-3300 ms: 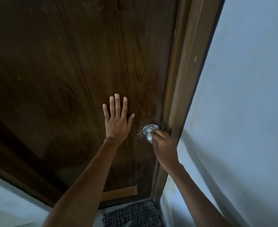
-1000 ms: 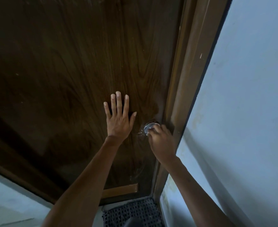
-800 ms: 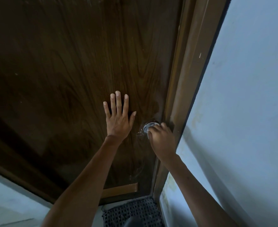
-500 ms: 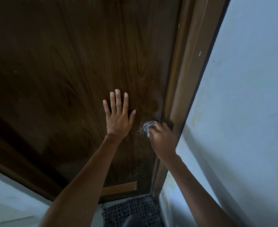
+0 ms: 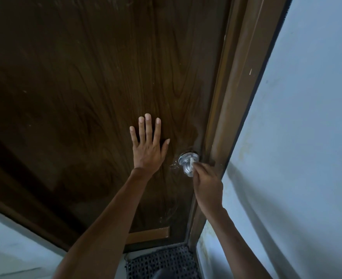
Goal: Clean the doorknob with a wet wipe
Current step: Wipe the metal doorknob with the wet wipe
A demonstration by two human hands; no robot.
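Pressing: left hand (image 5: 148, 150) flat against dark wooden door (image 5: 97, 93), palm on the panel, just left of the doorknob.
Left fingers (image 5: 148, 127): open and spread, pointing up the door, holding nothing.
Right hand (image 5: 207, 185): raised to the doorknob from below and right, knuckles toward the camera.
Right fingers (image 5: 201, 168): closed in a pinch on the wet wipe.
Wet wipe (image 5: 191, 162): small white wad, mostly hidden inside the pinch, exposed tip touching the doorknob near the neck.
Doorknob (image 5: 187, 165): round, silver metal, mounted on the door close to the latch edge, just beside the door frame; round face and base plate both visible left of the right hand.
Door surface near doorknob: pale scuffs or smears at the left of the base plate; cause not determinable.
Door frame (image 5: 236, 93): lighter brown wood, running up the right edge of the door, between door and wall.
Wall (image 5: 307, 137): pale blue-grey, right of the frame; a second pale section at lower left.
Lower door: light wooden strip (image 5: 149, 235) fixed near the bottom edge.
Floor mat (image 5: 162, 262): dark, woven with open holes, lying at the foot of the door below both forearms.
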